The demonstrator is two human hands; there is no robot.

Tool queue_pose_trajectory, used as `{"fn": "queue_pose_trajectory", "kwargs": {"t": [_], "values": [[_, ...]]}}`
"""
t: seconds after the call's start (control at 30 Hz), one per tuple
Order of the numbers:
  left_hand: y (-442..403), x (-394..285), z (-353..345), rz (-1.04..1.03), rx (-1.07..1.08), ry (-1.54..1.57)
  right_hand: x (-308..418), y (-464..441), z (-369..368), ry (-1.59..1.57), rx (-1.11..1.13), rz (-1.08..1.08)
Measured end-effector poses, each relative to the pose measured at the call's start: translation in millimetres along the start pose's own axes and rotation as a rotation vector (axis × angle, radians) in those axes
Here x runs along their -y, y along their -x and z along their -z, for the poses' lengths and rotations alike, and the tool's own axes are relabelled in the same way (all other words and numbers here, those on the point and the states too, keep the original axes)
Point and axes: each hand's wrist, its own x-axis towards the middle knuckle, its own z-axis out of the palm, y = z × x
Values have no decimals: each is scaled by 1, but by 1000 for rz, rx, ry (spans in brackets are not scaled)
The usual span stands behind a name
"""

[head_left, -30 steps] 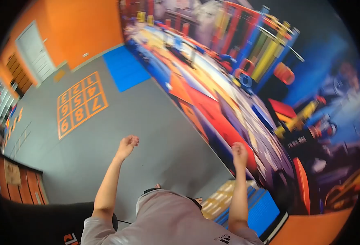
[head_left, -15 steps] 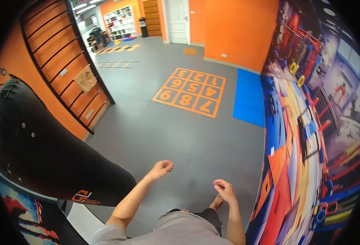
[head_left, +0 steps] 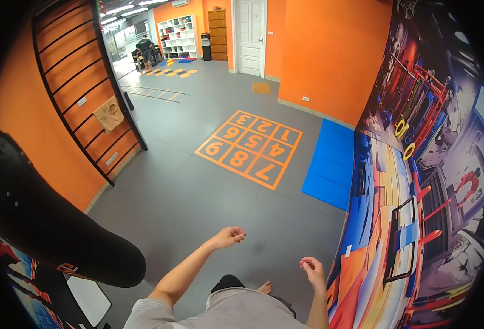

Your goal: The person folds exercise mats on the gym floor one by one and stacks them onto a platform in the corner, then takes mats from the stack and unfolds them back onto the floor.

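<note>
My left hand hangs in the air over the grey floor, its fingers loosely curled and a little apart, with nothing in them. To its right, my right hand is also raised and empty, fingers half bent. Neither one touches anything. Beyond them, an orange number grid is marked on the floor. Off to the left of my forearm hangs a black punching bag. Below my shirt, a bare foot shows on the floor.
Black wall bars with a tan cloth stand along the left wall. A blue mat lies beside the printed mural wall at right. Farther back are a white door, a shelf and a person.
My view has tilted up and moved forward; the number grid sits nearer. The punching bag now shows lower and farther left. Both hands remain raised and empty.
</note>
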Motion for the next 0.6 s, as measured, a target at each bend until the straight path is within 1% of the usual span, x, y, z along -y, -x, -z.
{"fn": "queue_pose_trajectory", "kwargs": {"t": [0.03, 0.13, 0.2, 0.27, 0.37, 0.5, 0.57, 0.6], "values": [[-22, -7, -8, -11, 14, 33, -8, -19, 20, 32, 13, 36], [-87, -14, -33, -57, 88, 128, 21, -61, 56, -48, -20, 64], [-136, -12, -44, -69, 156, 137, 32, -90, 78, 4, -40, 89], [-182, -22, -49, -44, 212, 111, 23, -123, 96, -53, -69, 58], [-251, -64, -54, 11, 285, 57, 15, -170, 125, -79, -120, 19], [-391, -84, -58, -5, 365, -20, 5, -239, 173, -85, -192, -57], [-465, -107, -65, -29, 390, -54, 5, -271, 202, -98, -237, -99], [-495, -119, -69, -32, 404, -69, 8, -280, 217, -96, -296, -129]]}}
